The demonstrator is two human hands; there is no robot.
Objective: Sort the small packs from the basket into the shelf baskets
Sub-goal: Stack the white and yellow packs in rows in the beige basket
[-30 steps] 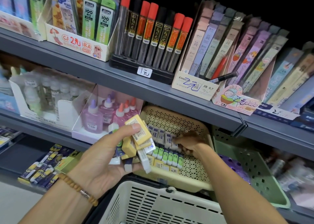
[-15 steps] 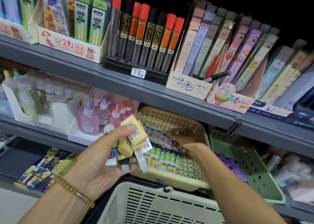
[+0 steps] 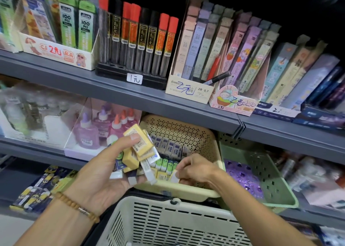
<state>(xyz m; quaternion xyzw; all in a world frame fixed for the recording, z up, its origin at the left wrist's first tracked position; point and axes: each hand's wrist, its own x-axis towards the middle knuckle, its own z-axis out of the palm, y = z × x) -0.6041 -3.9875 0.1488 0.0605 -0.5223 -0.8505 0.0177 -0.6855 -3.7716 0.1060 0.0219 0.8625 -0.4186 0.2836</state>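
the white basket [image 3: 168,225] sits lowest, its rim just under the beige shelf basket [image 3: 203,147], where rows of small packs [image 3: 169,147] leave bare floor at the right. the left hand [image 3: 99,173], palm up, clamps a fanned bunch of packs [image 3: 139,152] under its thumb. the right hand [image 3: 197,169], knuckles up, pinches one pale pack [image 3: 174,177] over the beige basket's front edge.

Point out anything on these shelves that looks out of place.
A loose black pen lies slanted across the front of the 2B 0.7 box on the top shelf, and a red pen is wedged among its pastel packs. Nothing looks spilled or damaged.
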